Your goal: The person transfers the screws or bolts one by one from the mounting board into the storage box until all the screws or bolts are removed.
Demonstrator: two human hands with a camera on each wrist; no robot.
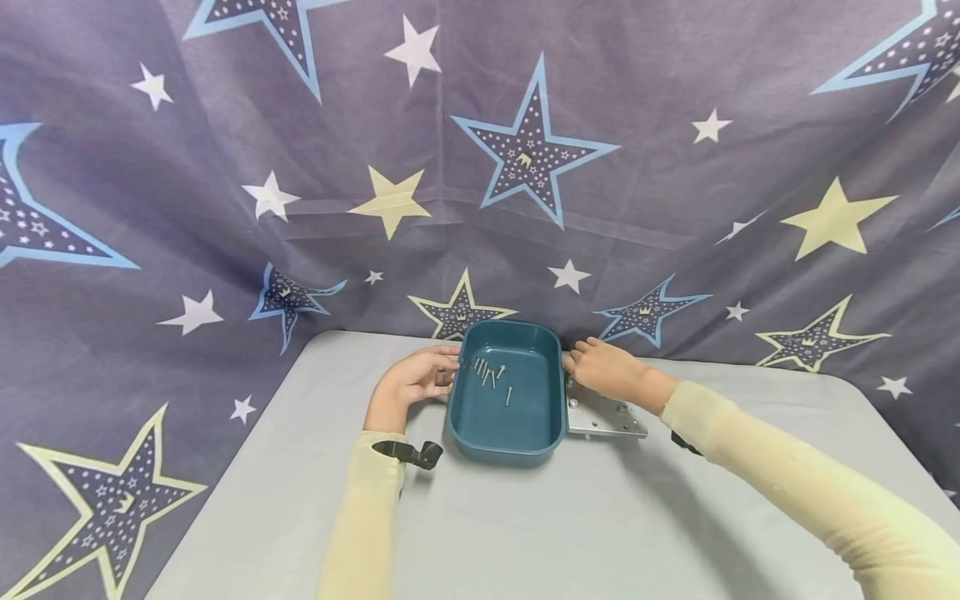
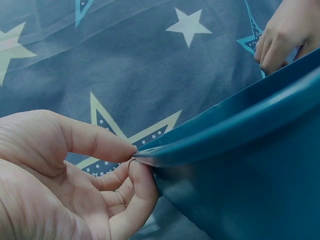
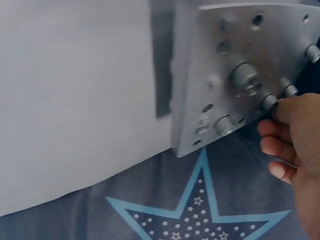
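A teal-blue plastic tray [image 1: 504, 455] stands on the table, several thin metal screws [image 1: 484, 369] lying loose in its left half and one [image 1: 508, 396] apart from them. At its left side, my left hand [image 1: 420, 375] pinches the rim between thumb and finger, as the left wrist view shows. Beside the tray's right wall is a silver metal plate [image 1: 600, 415] with holes and several socket-head bolts standing out of it. My right hand [image 1: 611, 369] is over the plate's far part; in the right wrist view its curled fingertips hold a bolt [image 3: 269, 102] near the edge.
A pale grey cloth covers the table [image 1: 510, 533]. Behind it hangs a dark star-patterned curtain [image 1: 495, 250], close to the tray's far side. A black strap with a mount [image 1: 412, 452] sits on my left wrist.
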